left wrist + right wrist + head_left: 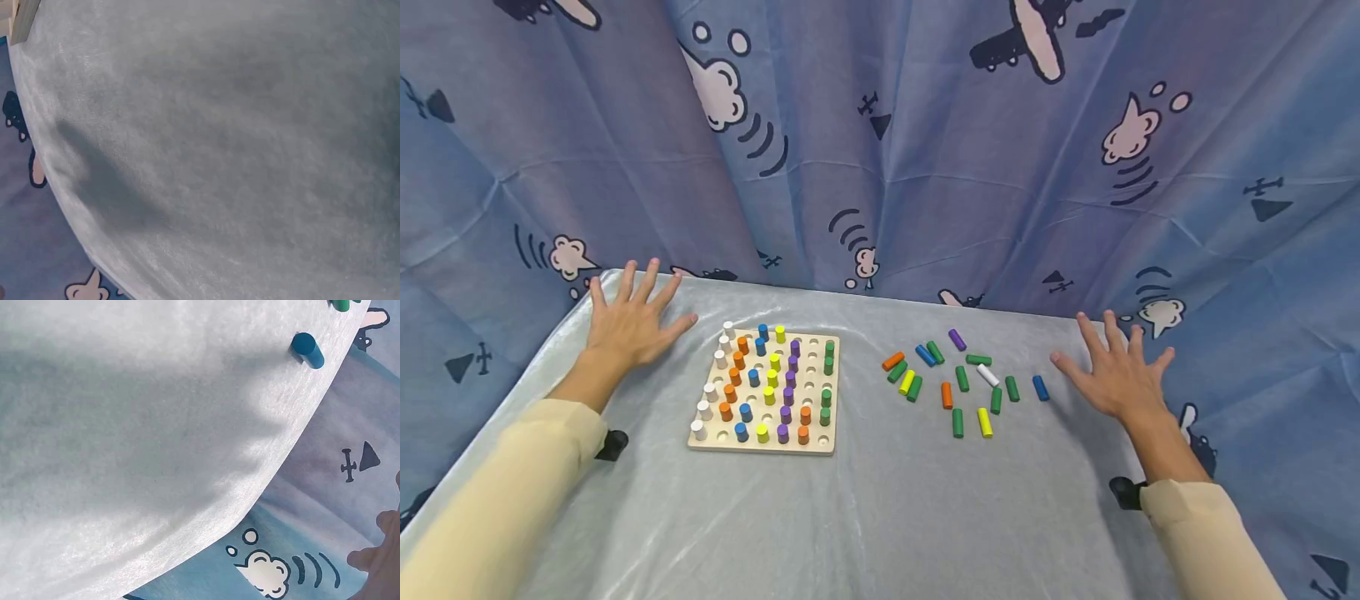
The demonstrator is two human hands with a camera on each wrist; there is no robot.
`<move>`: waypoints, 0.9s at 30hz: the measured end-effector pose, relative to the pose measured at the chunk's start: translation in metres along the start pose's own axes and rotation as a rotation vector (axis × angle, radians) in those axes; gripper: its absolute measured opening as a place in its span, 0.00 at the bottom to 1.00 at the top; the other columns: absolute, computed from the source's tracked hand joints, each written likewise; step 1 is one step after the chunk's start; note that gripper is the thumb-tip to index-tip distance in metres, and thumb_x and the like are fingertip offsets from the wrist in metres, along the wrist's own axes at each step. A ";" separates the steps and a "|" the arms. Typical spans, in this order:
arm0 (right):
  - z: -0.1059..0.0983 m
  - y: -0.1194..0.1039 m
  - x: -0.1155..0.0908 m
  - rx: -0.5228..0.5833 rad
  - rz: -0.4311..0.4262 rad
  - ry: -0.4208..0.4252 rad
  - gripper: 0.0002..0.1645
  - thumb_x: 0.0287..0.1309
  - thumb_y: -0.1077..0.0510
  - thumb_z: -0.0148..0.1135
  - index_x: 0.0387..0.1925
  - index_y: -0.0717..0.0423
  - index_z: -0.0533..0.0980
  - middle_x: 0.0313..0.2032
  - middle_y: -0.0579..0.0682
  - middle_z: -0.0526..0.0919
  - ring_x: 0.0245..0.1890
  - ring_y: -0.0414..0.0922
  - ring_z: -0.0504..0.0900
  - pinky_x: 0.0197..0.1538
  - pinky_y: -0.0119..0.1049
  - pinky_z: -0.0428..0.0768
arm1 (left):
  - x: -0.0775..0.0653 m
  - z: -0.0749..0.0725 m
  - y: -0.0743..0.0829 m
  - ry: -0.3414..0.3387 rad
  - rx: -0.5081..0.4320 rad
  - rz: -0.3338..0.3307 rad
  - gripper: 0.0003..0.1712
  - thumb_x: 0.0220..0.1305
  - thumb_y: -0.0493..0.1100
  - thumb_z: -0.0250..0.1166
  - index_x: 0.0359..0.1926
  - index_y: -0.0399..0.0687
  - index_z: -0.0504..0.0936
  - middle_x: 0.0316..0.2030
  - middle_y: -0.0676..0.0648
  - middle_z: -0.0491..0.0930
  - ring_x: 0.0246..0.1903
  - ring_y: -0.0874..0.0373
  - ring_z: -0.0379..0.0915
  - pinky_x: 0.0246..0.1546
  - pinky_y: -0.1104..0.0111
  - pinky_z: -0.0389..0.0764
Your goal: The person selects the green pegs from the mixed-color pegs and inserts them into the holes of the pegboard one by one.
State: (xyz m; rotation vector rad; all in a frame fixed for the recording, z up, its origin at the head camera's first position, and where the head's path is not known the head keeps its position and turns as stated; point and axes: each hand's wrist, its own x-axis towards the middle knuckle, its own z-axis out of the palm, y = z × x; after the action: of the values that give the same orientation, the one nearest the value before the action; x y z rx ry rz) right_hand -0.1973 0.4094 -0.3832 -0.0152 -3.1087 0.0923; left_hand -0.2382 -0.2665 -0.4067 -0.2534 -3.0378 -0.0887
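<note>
My left hand (630, 327) is spread with straight fingers over the far left of the table, left of a wooden pegboard (831, 446). White, orange, blue, yellow, purple and green pegs stand in columns on the board, with some bare holes among them. Over on the right, my right hand (1116, 372) also has its fingers spread and holds nothing. Nearest to it lies a blue peg (1041, 388), seen too in the right wrist view (307, 351). Loose pegs lie scattered between board and hand, among them a white peg (988, 375), a purple peg (957, 339) and a yellow peg (985, 422).
A silvery cloth covers the table (880, 517). Behind its far edge hangs a blue curtain (925, 208) printed with planes and clouds. In the left wrist view, only a corner of the board (24, 22) shows at the upper left.
</note>
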 end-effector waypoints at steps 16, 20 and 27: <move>0.002 -0.023 -0.021 0.257 -0.272 0.072 0.55 0.58 0.43 0.70 0.79 0.50 0.51 0.72 0.66 0.60 0.69 0.69 0.61 0.60 0.74 0.58 | -0.021 0.004 0.009 -0.078 -0.042 0.254 0.45 0.70 0.69 0.50 0.78 0.50 0.55 0.78 0.40 0.44 0.75 0.34 0.39 0.65 0.30 0.38; 0.006 -0.028 -0.025 0.394 -0.268 0.073 0.54 0.57 0.48 0.73 0.78 0.51 0.54 0.68 0.67 0.68 0.63 0.67 0.71 0.57 0.69 0.68 | -0.026 0.008 0.009 -0.111 -0.038 0.297 0.46 0.70 0.69 0.50 0.78 0.48 0.56 0.77 0.39 0.48 0.74 0.33 0.42 0.65 0.30 0.42; 0.015 -0.033 -0.030 0.531 -0.208 0.089 0.49 0.57 0.52 0.73 0.74 0.59 0.60 0.58 0.68 0.78 0.51 0.63 0.82 0.50 0.60 0.78 | -0.032 0.014 0.012 -0.163 -0.087 0.364 0.45 0.69 0.68 0.53 0.78 0.50 0.56 0.77 0.41 0.51 0.74 0.34 0.44 0.66 0.31 0.44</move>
State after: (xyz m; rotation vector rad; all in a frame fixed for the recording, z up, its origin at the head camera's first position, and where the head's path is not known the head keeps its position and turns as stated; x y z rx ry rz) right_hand -0.1681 0.3751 -0.3970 0.3047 -2.8699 0.8715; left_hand -0.2058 -0.2590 -0.4228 -0.8530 -3.0883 -0.1804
